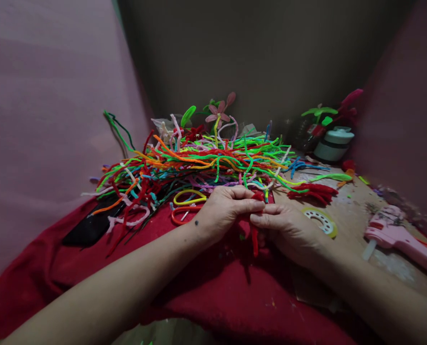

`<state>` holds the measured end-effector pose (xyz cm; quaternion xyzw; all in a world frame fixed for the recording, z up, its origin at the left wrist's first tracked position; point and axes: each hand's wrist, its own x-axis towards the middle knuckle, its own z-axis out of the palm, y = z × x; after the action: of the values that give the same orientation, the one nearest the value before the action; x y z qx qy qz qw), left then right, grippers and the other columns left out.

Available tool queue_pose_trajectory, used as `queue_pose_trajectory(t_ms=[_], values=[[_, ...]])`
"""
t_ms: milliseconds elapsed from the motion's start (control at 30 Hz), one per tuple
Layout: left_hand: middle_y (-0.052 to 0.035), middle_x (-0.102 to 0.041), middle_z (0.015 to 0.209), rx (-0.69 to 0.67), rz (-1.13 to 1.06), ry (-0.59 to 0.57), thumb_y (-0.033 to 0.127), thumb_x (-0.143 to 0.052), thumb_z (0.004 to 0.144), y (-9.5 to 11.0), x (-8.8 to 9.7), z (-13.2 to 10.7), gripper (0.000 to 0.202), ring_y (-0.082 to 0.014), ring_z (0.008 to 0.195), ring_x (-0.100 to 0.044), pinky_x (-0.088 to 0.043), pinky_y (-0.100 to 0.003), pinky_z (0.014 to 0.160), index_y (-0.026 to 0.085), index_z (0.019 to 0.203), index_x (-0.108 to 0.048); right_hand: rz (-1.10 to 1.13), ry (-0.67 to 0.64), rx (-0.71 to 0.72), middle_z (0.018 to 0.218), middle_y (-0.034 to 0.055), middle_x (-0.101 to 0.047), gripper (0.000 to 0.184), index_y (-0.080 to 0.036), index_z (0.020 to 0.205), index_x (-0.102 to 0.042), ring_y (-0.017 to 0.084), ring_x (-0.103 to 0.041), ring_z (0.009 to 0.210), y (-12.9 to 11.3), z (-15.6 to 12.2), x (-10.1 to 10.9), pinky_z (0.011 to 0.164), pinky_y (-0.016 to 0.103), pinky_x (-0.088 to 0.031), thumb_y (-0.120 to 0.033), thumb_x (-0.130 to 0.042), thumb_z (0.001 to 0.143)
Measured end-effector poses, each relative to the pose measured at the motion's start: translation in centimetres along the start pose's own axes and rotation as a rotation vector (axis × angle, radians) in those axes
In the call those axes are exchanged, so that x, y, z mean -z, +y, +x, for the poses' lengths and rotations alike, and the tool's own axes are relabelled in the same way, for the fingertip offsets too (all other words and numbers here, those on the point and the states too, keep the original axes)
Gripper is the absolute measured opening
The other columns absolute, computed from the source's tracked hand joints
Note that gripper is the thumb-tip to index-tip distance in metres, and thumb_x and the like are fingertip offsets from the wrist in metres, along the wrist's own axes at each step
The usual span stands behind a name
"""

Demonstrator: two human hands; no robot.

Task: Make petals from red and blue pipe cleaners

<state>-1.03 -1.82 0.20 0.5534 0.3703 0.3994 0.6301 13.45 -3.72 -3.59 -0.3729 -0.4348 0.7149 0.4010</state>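
Note:
My left hand (224, 208) and my right hand (287, 223) meet over the red cloth, thumbs and fingers pinched together. Between them is a red pipe cleaner (255, 241), its fuzzy end hanging below the fingers and a red tuft showing above the left thumb. Fingers cover the middle of it, so its full shape is hidden. Just behind the hands spreads a big heap of pipe cleaners (199, 158) in green, orange, red, pink and other colours. Scissors with yellow and red handle loops (190, 196) lie left of my left hand.
Right of my right hand are a yellow tape roll (321, 222) and a pink glue gun (391, 227). A pale lidded jar (333, 143) stands at the back right. A black phone-like object (91, 225) lies on the red cloth (199, 282). Walls flank both sides.

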Motion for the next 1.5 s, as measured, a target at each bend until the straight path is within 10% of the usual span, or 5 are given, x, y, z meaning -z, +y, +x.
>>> queue_pose_trajectory(t_ms=[633,833,1033,1200,1500], values=[[0.0019,-0.056,0.053,0.092,-0.034,-0.149,0.022,-0.067,0.067,-0.6,0.4,0.2,0.015,-0.0082,0.047,-0.051,-0.040,-0.022,0.051,0.013,0.061,-0.056,-0.221,0.079,0.070,0.044,-0.0010,-0.053,0.024,-0.012,0.062,-0.067,0.007,-0.041,0.040,-0.8,-0.7,-0.5,0.045,0.023,-0.028,-0.035,-0.071,0.066],[0.0009,-0.056,0.066,-0.428,0.492,0.097,0.009,-0.063,0.066,-0.4,0.0,0.0,0.007,-0.0094,0.066,-0.052,-0.041,-0.021,0.062,0.014,0.063,-0.065,-0.333,0.174,0.114,0.042,-0.0021,-0.049,0.020,-0.014,0.050,-0.062,0.007,-0.037,0.040,-0.9,-0.8,-0.7,0.044,0.024,-0.025,-0.027,-0.068,0.065],[0.0006,-0.054,0.059,-0.395,0.589,0.132,0.025,-0.061,0.075,-0.4,0.0,-0.3,0.021,-0.0096,0.059,-0.048,-0.039,-0.022,0.056,0.014,0.057,-0.059,-0.413,0.217,0.071,0.043,-0.0014,-0.048,0.024,-0.015,0.051,-0.060,0.008,-0.036,0.041,-0.3,-1.1,-1.0,0.043,0.026,-0.022,-0.032,-0.066,0.066],[0.0006,-0.045,0.061,-0.712,0.878,0.183,0.022,-0.055,0.079,-0.8,0.1,-0.2,0.024,-0.0093,0.059,-0.041,-0.034,-0.022,0.056,0.015,0.056,-0.053,-0.404,0.189,0.117,0.042,-0.0020,-0.046,0.023,-0.016,0.046,-0.055,0.008,-0.036,0.040,-0.4,-1.1,-1.2,0.043,0.026,-0.021,-0.024,-0.063,0.065],[0.0016,-0.054,0.063,-0.100,0.485,-0.040,0.048,-0.057,0.075,0.8,2.0,1.2,0.034,-0.0079,0.054,-0.046,-0.035,-0.021,0.053,0.013,0.075,-0.059,-0.084,0.231,0.133,0.042,-0.0030,-0.048,0.027,-0.016,0.052,-0.052,0.008,-0.039,0.038,-0.9,-0.3,0.0,0.041,0.024,-0.026,-0.033,-0.068,0.067]])
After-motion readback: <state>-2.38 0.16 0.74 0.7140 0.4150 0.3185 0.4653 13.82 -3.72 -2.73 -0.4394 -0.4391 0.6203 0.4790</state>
